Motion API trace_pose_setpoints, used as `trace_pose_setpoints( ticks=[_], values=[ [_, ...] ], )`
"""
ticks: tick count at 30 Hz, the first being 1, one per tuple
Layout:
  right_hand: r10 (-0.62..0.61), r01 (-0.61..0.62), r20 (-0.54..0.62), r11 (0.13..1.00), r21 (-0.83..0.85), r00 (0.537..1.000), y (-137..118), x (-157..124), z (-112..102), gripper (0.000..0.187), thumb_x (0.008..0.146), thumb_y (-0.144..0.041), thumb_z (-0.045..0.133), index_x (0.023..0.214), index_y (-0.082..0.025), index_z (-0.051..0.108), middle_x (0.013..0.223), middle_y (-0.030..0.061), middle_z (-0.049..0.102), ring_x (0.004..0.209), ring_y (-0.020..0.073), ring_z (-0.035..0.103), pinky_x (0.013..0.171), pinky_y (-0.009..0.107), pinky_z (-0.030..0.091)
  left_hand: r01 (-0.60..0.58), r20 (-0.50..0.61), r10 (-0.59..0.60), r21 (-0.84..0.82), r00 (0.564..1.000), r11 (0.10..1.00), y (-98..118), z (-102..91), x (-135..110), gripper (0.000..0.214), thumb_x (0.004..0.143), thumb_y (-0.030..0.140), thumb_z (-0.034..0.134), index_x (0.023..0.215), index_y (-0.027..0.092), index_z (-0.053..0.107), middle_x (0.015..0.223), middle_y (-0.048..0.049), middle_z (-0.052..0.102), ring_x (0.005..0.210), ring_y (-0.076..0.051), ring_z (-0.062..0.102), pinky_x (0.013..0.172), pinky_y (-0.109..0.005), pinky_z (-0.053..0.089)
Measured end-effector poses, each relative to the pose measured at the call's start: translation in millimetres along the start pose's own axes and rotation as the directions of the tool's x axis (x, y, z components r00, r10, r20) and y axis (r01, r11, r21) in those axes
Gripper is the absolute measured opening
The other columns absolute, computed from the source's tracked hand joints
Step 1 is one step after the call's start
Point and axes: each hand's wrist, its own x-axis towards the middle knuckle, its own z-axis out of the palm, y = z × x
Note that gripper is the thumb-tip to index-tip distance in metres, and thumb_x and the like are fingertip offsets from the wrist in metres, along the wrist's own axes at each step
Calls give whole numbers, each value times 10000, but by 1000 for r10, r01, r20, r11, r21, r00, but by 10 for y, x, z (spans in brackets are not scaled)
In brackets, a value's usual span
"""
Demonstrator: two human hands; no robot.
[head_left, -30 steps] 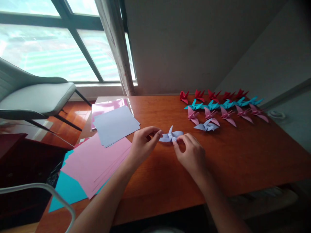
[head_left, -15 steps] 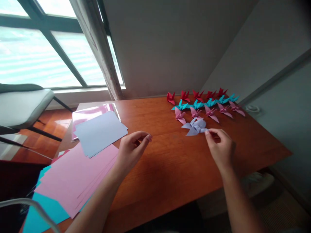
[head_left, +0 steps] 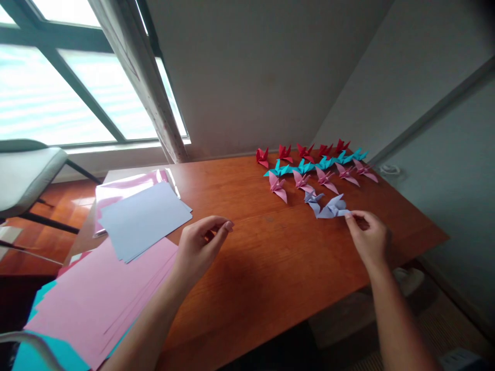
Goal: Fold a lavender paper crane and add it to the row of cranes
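My right hand (head_left: 369, 234) pinches the tip of a lavender origami crane (head_left: 334, 207) between thumb and forefinger, low over the table. Just left of it is a second lavender crane (head_left: 311, 198), partly overlapped by the held one's wing. Over the middle of the table, my left hand (head_left: 203, 246) is closed, thumb tip against the curled forefinger, with nothing visible in it. Behind the lavender cranes stand rows of pink cranes (head_left: 325, 180), turquoise cranes (head_left: 303, 167) and red cranes (head_left: 305, 152).
Left of my left hand lie lavender sheets (head_left: 147, 219) on top of pink sheets (head_left: 104, 299), with turquoise sheets (head_left: 58, 350) underneath. A shiny plastic packet (head_left: 127, 189) is behind them. The wooden table (head_left: 247, 299) meets the wall at the back. A chair (head_left: 31, 175) stands by the window.
My right hand has moved the lavender crane to the right, so the second lavender crane shows separately. My left hand stays closed. The view has shifted slightly.
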Motion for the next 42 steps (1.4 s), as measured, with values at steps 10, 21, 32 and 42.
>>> trace_pose_setpoints(
  ticks=[10, 21, 32, 42],
  values=[
    [-19, 22, 64, 999, -36, 998, 400, 164, -135, 352, 838, -516, 637, 890, -178, 719, 862, 106, 738, 702, 228, 669, 652, 368, 550, -31, 6, 31, 33, 1000, 999, -2, 32, 10, 236, 881, 375, 639, 800, 179, 743, 746, -36, 750, 651, -161, 657, 568, -236, 471],
    [-396, 397, 51, 893, -210, 917, -318, 409, -75, 217, 936, -304, 567, 970, -199, 753, 946, 101, 744, 867, 256, 640, 846, 404, 510, -44, 11, 43, 48, 999, 998, -75, 35, 15, 243, 890, 382, 636, 808, 180, 744, 746, -34, 750, 640, -156, 654, 557, -234, 459],
    [-438, 525, 300, 779, -344, 847, -445, 560, 267, 207, 896, -267, 594, 982, -181, 761, 931, 119, 733, 866, 286, 554, 820, 435, 467, -57, 21, 56, 85, 998, 995, -56, 3, 27, 233, 905, 363, 622, 812, 185, 739, 744, -27, 748, 630, -146, 631, 560, -228, 450],
    [-406, 485, 303, 834, -262, 862, -495, 537, 325, 201, 894, -272, 593, 988, -182, 746, 989, 126, 745, 867, 290, 576, 818, 433, 459, -84, 14, 83, 106, 996, 991, -34, 13, 21, 241, 904, 372, 621, 800, 188, 738, 734, -26, 752, 615, -143, 631, 544, -223, 442]
  ],
)
